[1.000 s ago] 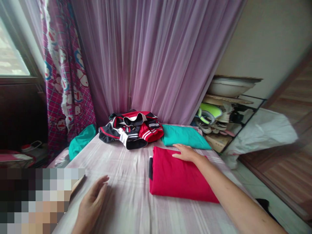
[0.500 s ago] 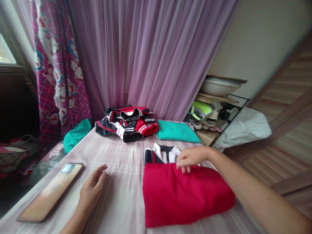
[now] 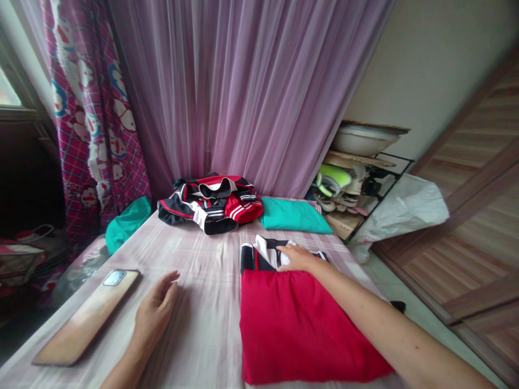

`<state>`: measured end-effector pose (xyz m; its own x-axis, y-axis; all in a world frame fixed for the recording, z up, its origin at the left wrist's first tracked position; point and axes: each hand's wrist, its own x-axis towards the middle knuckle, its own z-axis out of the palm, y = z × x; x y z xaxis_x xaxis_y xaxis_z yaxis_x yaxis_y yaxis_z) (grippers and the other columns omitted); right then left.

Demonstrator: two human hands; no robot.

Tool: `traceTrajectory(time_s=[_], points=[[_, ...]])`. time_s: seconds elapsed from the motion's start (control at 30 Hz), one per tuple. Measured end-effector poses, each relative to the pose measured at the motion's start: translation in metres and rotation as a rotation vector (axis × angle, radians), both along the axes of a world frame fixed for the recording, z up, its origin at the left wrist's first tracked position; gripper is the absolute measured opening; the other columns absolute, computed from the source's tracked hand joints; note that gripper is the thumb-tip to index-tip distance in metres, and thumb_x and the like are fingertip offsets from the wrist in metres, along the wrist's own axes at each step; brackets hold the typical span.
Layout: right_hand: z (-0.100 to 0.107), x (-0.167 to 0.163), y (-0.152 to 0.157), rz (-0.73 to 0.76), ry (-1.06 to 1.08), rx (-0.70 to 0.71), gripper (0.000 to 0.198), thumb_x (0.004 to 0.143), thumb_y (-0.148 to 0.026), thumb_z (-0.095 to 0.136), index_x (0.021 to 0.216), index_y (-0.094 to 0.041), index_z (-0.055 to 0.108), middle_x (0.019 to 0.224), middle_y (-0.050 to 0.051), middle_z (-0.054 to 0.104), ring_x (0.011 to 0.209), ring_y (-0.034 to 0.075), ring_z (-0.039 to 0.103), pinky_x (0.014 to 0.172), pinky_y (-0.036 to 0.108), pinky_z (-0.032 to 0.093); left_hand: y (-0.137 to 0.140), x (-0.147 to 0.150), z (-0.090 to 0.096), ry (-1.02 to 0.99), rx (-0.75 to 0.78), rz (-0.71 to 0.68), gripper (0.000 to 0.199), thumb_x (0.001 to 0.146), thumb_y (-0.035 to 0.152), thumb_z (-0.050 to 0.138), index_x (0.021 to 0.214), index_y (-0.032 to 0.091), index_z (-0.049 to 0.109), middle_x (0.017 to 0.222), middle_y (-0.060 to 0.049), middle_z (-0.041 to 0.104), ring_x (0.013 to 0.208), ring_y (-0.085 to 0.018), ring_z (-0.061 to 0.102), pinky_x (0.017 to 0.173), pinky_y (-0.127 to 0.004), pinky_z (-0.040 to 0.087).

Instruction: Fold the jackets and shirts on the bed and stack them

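A folded jacket (image 3: 308, 324) lies at the front right of the bed, its red cloth toward me and its navy, white and red collar at the far end. My right hand (image 3: 298, 258) rests on that collar with fingers stretched out, and the forearm crosses the jacket's right side. My left hand (image 3: 156, 302) lies on the striped sheet (image 3: 203, 324) with fingers loosely apart and nothing in it. To its left is a phone (image 3: 87, 319) in a tan case, camera side up.
A rumpled navy, red and white jacket (image 3: 211, 205) lies at the back beside a folded teal cloth (image 3: 295, 216). Purple curtains (image 3: 251, 97) hang behind. At right stand a shoe rack (image 3: 344, 194) and a white sack (image 3: 409, 210). Another teal cloth (image 3: 130, 224) hangs at the left edge.
My right hand has moved left along the collar, and its fingers have straightened. The red cloth's right side now lies flatter. My left hand has stayed in place.
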<state>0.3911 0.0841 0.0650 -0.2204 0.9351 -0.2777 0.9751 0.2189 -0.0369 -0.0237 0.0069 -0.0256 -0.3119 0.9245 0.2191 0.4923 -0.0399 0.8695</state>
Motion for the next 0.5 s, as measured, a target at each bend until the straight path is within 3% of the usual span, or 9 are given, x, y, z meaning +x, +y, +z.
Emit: traceTrajectory(time_s=[0.07, 0.17, 0.23, 0.3, 0.4, 0.47, 0.5], points=[[0.004, -0.006, 0.0, -0.019, -0.023, -0.013, 0.067, 0.076, -0.047, 0.071, 0.138, -0.025, 0.058, 0.129, 0.011, 0.067, 0.118, 0.033, 0.061, 0.094, 0.041, 0.049, 0.0, 0.001, 0.0, -0.012, 0.01, 0.0, 0.052, 0.075, 0.062, 0.053, 0.106, 0.024, 0.069, 0.107, -0.006, 0.077, 0.098, -0.025, 0.073, 0.083, -0.035, 0.058], [0.019, -0.012, 0.002, 0.021, -0.037, -0.051, 0.029, 0.074, -0.037, 0.072, 0.101, -0.026, 0.076, 0.1, 0.006, 0.077, 0.093, 0.028, 0.069, 0.074, 0.033, 0.05, -0.002, 0.002, 0.001, -0.028, 0.005, 0.008, 0.052, 0.075, 0.062, 0.053, 0.106, 0.024, 0.069, 0.107, -0.007, 0.077, 0.1, -0.026, 0.072, 0.084, -0.036, 0.058], [0.033, -0.018, 0.008, 0.058, -0.043, -0.067, 0.007, 0.069, -0.029, 0.075, 0.074, -0.024, 0.076, 0.082, 0.003, 0.076, 0.079, 0.023, 0.068, 0.065, 0.028, 0.046, -0.003, 0.003, 0.001, -0.043, -0.005, 0.015, 0.053, 0.075, 0.062, 0.053, 0.107, 0.023, 0.069, 0.107, -0.007, 0.077, 0.1, -0.026, 0.072, 0.085, -0.037, 0.058], [0.054, -0.028, 0.021, 0.084, -0.034, -0.046, 0.006, 0.064, -0.022, 0.077, 0.062, -0.023, 0.072, 0.071, 0.0, 0.073, 0.071, 0.019, 0.066, 0.06, 0.025, 0.043, -0.004, 0.005, 0.0, -0.056, -0.009, 0.02, 0.053, 0.075, 0.062, 0.053, 0.107, 0.023, 0.069, 0.108, -0.007, 0.077, 0.1, -0.026, 0.072, 0.086, -0.037, 0.058], [0.105, -0.055, 0.06, 0.076, 0.013, 0.105, 0.007, 0.064, -0.016, 0.077, 0.065, -0.019, 0.071, 0.07, -0.001, 0.072, 0.068, 0.015, 0.063, 0.06, 0.021, 0.041, -0.005, 0.006, -0.001, -0.07, -0.004, 0.024, 0.051, 0.075, 0.061, 0.054, 0.105, 0.024, 0.071, 0.107, -0.006, 0.077, 0.098, -0.025, 0.073, 0.086, -0.036, 0.059], [0.158, -0.076, 0.094, 0.037, 0.07, 0.319, 0.008, 0.074, -0.017, 0.072, 0.081, -0.013, 0.074, 0.084, 0.005, 0.075, 0.076, 0.016, 0.064, 0.067, 0.022, 0.042, -0.006, 0.005, -0.001, -0.079, -0.008, 0.024, 0.05, 0.075, 0.06, 0.054, 0.104, 0.024, 0.072, 0.107, -0.006, 0.077, 0.098, -0.025, 0.073, 0.086, -0.035, 0.059], [0.19, -0.085, 0.112, 0.001, 0.107, 0.465, 0.019, 0.084, -0.02, 0.064, 0.095, -0.007, 0.072, 0.096, 0.011, 0.075, 0.085, 0.018, 0.064, 0.073, 0.025, 0.042, -0.007, 0.005, -0.001, -0.086, -0.011, 0.026, 0.049, 0.075, 0.06, 0.055, 0.104, 0.024, 0.072, 0.107, -0.005, 0.077, 0.098, -0.026, 0.073, 0.086, -0.035, 0.059]])
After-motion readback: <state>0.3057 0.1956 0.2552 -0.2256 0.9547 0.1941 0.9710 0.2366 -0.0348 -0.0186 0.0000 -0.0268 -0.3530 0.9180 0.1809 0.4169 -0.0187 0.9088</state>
